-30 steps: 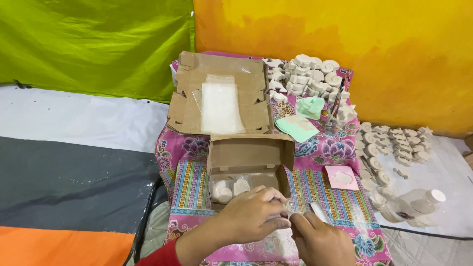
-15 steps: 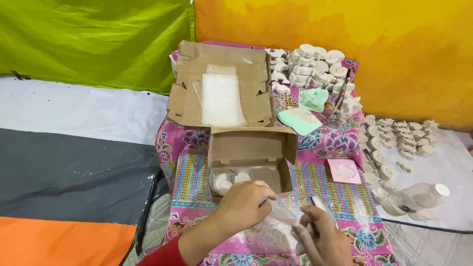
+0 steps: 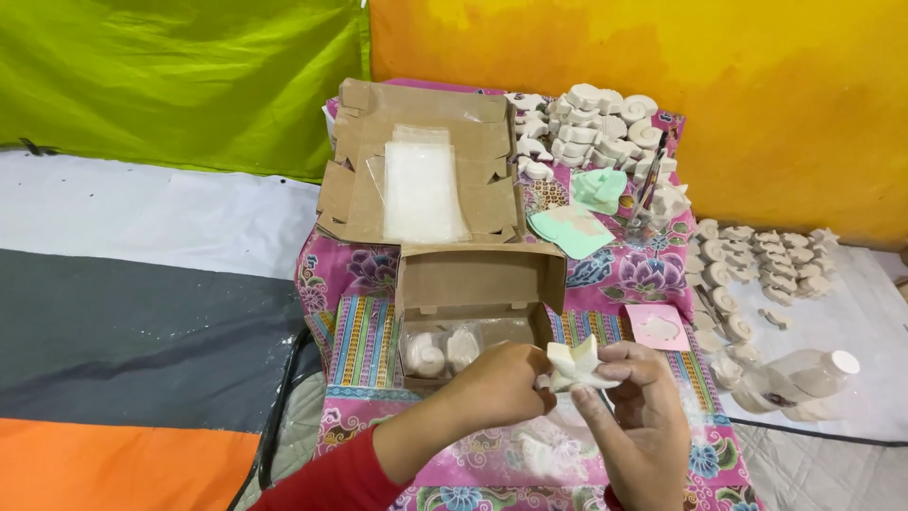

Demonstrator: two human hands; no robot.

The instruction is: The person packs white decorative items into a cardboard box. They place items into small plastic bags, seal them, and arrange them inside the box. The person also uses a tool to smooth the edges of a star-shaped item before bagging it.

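Since the earlier frame we have lifted a white star-shaped piece (image 3: 575, 365) above the small cardboard box (image 3: 478, 293); left hand (image 3: 501, 383) and right hand (image 3: 632, 416) fingers grip it, best held gently by its edges.

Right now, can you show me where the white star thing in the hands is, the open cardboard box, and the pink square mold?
white star-shaped piece (image 3: 575, 367), head view, on its middle.
open cardboard box (image 3: 480, 282), head view, on its inner back wall.
pink square mold (image 3: 656, 326), head view, on its center.
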